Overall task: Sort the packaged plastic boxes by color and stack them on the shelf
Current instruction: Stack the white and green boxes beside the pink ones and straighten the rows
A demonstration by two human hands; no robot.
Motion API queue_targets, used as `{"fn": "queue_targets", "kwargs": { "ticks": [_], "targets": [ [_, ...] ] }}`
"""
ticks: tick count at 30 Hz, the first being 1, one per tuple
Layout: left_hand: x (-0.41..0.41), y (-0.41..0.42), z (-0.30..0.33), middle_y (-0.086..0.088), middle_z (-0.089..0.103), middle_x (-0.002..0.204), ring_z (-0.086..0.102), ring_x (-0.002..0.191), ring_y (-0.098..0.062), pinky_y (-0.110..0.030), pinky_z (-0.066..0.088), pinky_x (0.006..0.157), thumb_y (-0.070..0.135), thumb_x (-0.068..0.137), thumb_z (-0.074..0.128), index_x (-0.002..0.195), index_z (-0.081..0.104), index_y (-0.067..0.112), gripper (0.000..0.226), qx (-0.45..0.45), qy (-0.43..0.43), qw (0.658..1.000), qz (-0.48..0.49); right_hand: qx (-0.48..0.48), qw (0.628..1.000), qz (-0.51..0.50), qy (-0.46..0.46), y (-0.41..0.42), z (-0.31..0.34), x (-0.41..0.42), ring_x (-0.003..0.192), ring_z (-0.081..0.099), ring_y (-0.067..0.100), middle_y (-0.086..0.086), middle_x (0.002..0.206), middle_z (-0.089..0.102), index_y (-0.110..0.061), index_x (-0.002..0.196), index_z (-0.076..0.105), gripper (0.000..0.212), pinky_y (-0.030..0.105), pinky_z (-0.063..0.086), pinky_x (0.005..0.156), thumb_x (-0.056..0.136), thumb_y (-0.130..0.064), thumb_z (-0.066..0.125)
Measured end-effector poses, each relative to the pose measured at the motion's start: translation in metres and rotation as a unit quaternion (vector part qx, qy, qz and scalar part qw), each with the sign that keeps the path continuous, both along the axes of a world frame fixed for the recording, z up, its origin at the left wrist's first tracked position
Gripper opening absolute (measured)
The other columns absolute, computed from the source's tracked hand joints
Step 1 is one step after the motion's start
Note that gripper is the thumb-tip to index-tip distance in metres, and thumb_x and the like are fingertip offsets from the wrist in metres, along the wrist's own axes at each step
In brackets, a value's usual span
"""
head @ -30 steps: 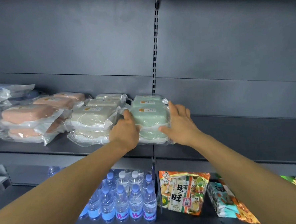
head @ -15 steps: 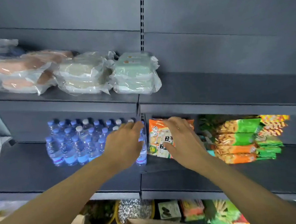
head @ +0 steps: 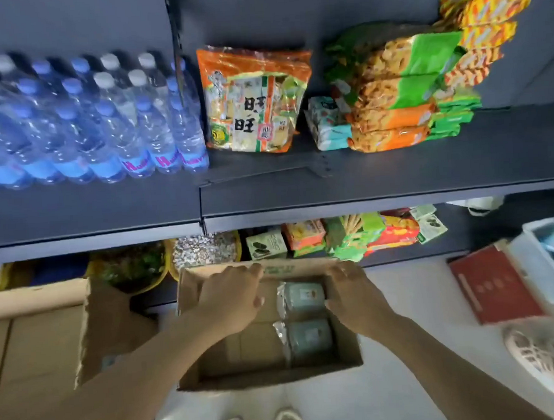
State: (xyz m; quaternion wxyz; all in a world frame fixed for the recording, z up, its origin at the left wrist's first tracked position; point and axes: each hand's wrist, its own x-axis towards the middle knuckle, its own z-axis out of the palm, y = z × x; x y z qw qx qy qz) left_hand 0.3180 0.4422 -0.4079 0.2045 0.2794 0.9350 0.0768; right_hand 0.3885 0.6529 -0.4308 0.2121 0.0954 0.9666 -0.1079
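Both hands have dropped from the upper shelf w/ the sorted stacks down into the cardboard box [head: 272, 366] on the floor; view has tilted down w/ them, so those stacks are now out of frame.

Two green packaged boxes remain in the carton, lying side by side along its 3 o'clock wall: the far one [head: 302, 297] at roughly 12 o'clock inside the carton, the near one [head: 309, 339] just behind it toward 6 o'clock. Both sit on edge, prob packed that way to fit; the shiny wrap seams face 9 o'clock.

Right hand [head: 352, 296] is at the far pack's 3 o'clock side, fingers curled down between pack and carton wall; touching it, but whether the grip has closed round it I can't tell. Left hand [head: 232, 300] hovers above the bare carton floor at the pack's 9 o'clock, fingers loosely bent, holding nothing, apart from the wrap. Judging by the approach from both sides, it's a two-handed lift of the far pack, since loose wrap is slippery for one hand.

Carton stands right at the shelf foot, flaps folded out, so the reach up is short. Another open carton [head: 50, 337] sits at 9 o'clock. Above: water bottles [head: 85, 124] at 10 o'clock, snack bags [head: 256, 97] at 12, more at 1 o'clock. A red book [head: 494, 287] lies at 3 o'clock on the floor.
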Motion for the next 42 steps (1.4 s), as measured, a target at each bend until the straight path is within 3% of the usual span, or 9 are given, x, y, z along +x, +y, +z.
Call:
{"fn": "queue_targets", "kwargs": {
  "ticks": [6,12,14,18,24,29,34,38,42],
  "targets": [
    [0.032,0.016,-0.115,0.004,0.057,0.122,0.057,0.107,-0.016,-0.029,0.045,0.072,0.036,0.094,0.051,0.132,0.039,0.025,0.041,-0.033,-0.085,0.995,0.032,-0.062,0.994,-0.012,-0.091,0.036,-0.128,0.031,0.117,0.051,0.020,0.000,0.137,0.044,-0.028,0.136,0.032,0.050,0.031,0.049,0.095,0.092,-0.024,0.055],
    [0.051,0.030,-0.228,0.005,0.057,0.124,0.058,0.104,-0.010,-0.024,0.052,0.077,0.035,0.093,0.054,0.136,0.038,0.025,0.047,-0.038,-0.143,0.986,0.071,-0.071,0.985,0.010,-0.160,0.045,-0.260,0.033,0.119,0.050,0.023,0.003,0.144,0.036,-0.027,0.147,0.011,0.084,0.033,0.050,0.093,0.085,-0.018,0.065],
    [0.052,0.034,-0.259,0.004,0.057,0.124,0.059,0.104,-0.009,-0.023,0.053,0.077,0.035,0.093,0.056,0.136,0.037,0.025,0.048,-0.040,-0.142,0.987,0.070,-0.059,0.985,0.032,-0.161,0.045,-0.298,0.030,0.133,0.037,0.028,0.006,0.151,0.024,-0.026,0.149,0.006,0.088,0.038,0.046,0.099,0.085,-0.013,0.064],
    [0.050,0.038,-0.311,0.003,0.058,0.123,0.059,0.107,-0.014,-0.031,0.055,0.083,0.032,0.092,0.057,0.136,0.036,0.025,0.050,-0.042,-0.148,0.985,0.076,0.000,0.976,0.129,-0.177,0.045,-0.360,0.018,0.144,0.002,0.034,0.006,0.157,0.000,-0.019,0.151,-0.001,0.100,0.049,0.012,0.118,0.080,-0.019,0.070],
    [0.047,0.038,-0.348,0.002,0.057,0.126,0.057,0.111,-0.018,-0.037,0.053,0.085,0.030,0.091,0.058,0.135,0.037,0.025,0.049,-0.031,-0.175,0.979,0.099,0.082,0.963,0.215,-0.144,0.034,-0.394,0.012,0.132,0.029,0.035,0.017,0.144,0.029,-0.011,0.144,0.018,0.083,0.047,0.032,0.106,0.080,-0.028,0.068],
    [0.048,0.031,-0.341,-0.001,0.060,0.118,0.061,0.101,-0.021,-0.038,0.054,0.082,0.015,0.086,0.061,0.133,0.035,0.020,0.053,-0.030,-0.194,0.968,0.157,-0.092,0.985,-0.005,-0.143,0.030,-0.363,0.006,0.118,0.048,0.026,0.005,0.128,0.046,-0.016,0.131,0.032,0.093,0.038,0.044,0.095,0.060,-0.055,0.079],
    [0.041,0.028,-0.324,0.005,0.055,0.111,0.057,0.100,-0.014,-0.033,0.051,0.088,0.025,0.076,0.077,0.125,0.034,0.018,0.065,0.095,-0.297,0.917,0.247,-0.332,0.892,-0.277,-0.132,0.018,-0.314,-0.024,0.088,0.063,0.011,-0.006,0.106,0.056,-0.016,0.121,0.041,0.078,0.024,0.049,0.065,0.064,-0.054,0.079],
    [0.034,0.042,-0.313,0.008,0.057,0.110,0.059,0.101,-0.009,-0.035,0.050,0.091,0.040,0.059,0.082,0.117,0.038,0.023,0.075,0.274,-0.332,0.840,0.330,-0.359,0.861,-0.332,-0.136,-0.010,-0.308,-0.047,0.087,0.067,0.013,-0.003,0.103,0.065,-0.016,0.124,0.045,0.107,0.037,0.055,0.081,0.041,-0.080,0.066],
    [0.021,0.042,-0.316,0.009,0.061,0.102,0.064,0.084,-0.005,-0.015,0.053,0.066,0.030,0.075,0.079,0.114,0.043,0.020,0.054,0.301,-0.229,0.839,0.390,-0.397,0.844,-0.328,-0.148,-0.024,-0.303,-0.052,0.106,0.061,0.020,-0.002,0.118,0.059,-0.019,0.127,0.039,0.102,0.043,0.050,0.094,0.049,-0.082,0.058]
  ]
}}
